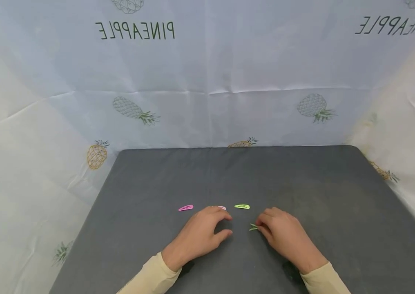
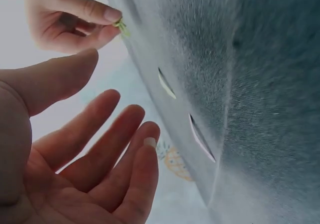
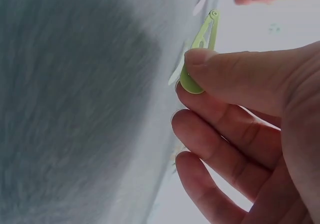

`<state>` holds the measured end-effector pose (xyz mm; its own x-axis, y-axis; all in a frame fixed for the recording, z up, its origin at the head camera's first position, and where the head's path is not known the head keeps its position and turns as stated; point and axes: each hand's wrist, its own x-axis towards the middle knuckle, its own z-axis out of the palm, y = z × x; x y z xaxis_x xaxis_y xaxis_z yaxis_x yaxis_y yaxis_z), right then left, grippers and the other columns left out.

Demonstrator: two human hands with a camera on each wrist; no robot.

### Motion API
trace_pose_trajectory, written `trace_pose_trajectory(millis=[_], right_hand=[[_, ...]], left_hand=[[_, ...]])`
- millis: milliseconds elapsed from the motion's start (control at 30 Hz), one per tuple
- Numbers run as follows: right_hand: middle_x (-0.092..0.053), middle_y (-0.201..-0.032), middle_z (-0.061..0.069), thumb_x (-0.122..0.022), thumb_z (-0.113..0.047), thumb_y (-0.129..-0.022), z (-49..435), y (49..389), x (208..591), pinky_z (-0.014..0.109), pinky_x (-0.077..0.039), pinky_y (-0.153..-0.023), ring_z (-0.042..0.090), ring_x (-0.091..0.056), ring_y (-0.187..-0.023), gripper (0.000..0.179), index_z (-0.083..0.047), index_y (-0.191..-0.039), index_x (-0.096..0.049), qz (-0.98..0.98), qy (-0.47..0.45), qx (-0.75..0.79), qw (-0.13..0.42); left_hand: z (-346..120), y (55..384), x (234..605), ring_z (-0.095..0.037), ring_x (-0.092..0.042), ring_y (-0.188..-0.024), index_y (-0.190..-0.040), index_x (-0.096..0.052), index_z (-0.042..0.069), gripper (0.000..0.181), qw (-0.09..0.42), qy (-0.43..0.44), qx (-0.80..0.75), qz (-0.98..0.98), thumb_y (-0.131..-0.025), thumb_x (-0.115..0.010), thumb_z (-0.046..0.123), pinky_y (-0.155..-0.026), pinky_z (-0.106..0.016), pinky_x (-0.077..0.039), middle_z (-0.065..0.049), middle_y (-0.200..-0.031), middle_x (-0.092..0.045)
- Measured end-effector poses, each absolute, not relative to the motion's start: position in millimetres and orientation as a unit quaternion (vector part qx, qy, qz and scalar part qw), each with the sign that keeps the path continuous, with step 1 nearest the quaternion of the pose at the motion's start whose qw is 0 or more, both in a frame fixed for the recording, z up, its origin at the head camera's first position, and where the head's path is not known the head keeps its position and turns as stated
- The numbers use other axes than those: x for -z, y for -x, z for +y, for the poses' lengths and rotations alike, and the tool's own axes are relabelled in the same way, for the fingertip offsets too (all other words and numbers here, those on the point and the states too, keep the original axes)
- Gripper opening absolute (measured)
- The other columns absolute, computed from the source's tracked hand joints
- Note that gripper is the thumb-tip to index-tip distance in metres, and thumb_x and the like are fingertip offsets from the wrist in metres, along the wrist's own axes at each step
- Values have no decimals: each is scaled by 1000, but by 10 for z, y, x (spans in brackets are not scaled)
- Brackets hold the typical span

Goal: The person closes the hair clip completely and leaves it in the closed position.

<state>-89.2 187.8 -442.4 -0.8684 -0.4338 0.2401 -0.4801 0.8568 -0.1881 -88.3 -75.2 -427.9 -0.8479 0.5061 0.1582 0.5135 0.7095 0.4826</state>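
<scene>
My right hand (image 1: 284, 237) pinches a green snap hair clip (image 3: 200, 66) between thumb and fingertips, close over the table. The clip's broad rounded end lies at the thumb, and its narrow riveted end points away; in the head view two thin prongs spread apart from the fingertips. To its left, my left hand (image 1: 200, 230) has relaxed fingers and a thumb held apart, with nothing between them. Beyond the hands lie a yellow-green hair clip (image 1: 242, 206), a magenta hair clip (image 1: 186, 208) and a light pink hair clip (image 1: 222, 208), the last partly hidden behind the left hand.
A dark grey table (image 1: 303, 175) with rounded far corners lies under both hands. Behind and beside it hangs pale cloth (image 1: 178, 69) printed with pineapples and mirrored lettering.
</scene>
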Motion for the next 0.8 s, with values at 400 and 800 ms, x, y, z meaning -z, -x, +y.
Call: trace_pose_trajectory(millis=[400,800], right_hand=[[-61,-81,-17,-94,-15,-82,1610,644,4350,26,-54,-70,1,-55,-76,22,-26,-86,-75,-921,-307,-176,159],[-62,-83,-19,-93,-18,-84,1500,589,4329,27,-55,-72,-1,-53,-78,20,-28,-90,-76,-921,-317,-186,128]], left_hand=[[-739,673,4326,-7,-69,-119,-127,-76,19,42,-9,294,279,-914,-93,-86,41,-101,-28,-59,9,-126,-75],[-728,575,4386,-4,-70,-110,-120,-78,21,29,32,302,294,-906,-95,-84,35,-95,-25,-59,12,-117,-76]])
